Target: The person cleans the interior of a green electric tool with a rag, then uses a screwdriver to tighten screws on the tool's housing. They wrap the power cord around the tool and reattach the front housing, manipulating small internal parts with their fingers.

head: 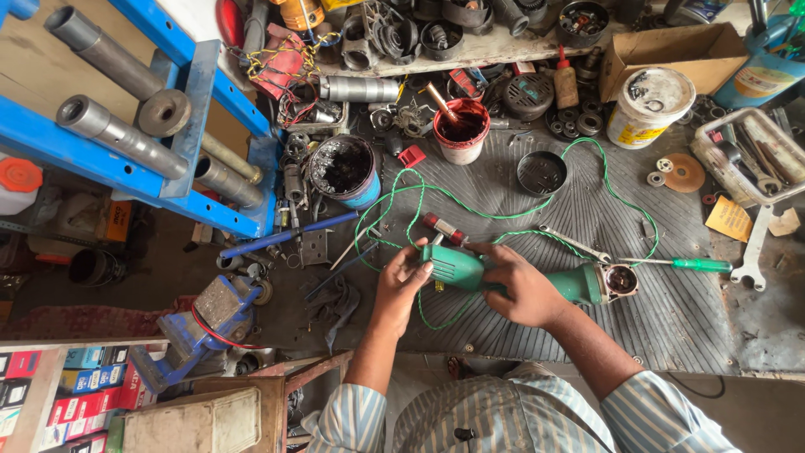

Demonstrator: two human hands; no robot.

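1. Gripping the green angle grinder (470, 270), both hands hold it just above the ribbed tabletop (671, 319), near its front edge.
2. The right hand (521, 289) wraps closed around the grinder's middle body.
3. The left hand (401, 281) is closed on the grinder's rear end, where the green cord (470, 210) comes out.
4. The cord loops across the tabletop behind the grinder.
5. A green-handled screwdriver (683, 264) lies just right of the grinder's head, near a wrench (577, 244).
6. A red pot (461, 130) and a black-filled can (344, 168) stand farther back.
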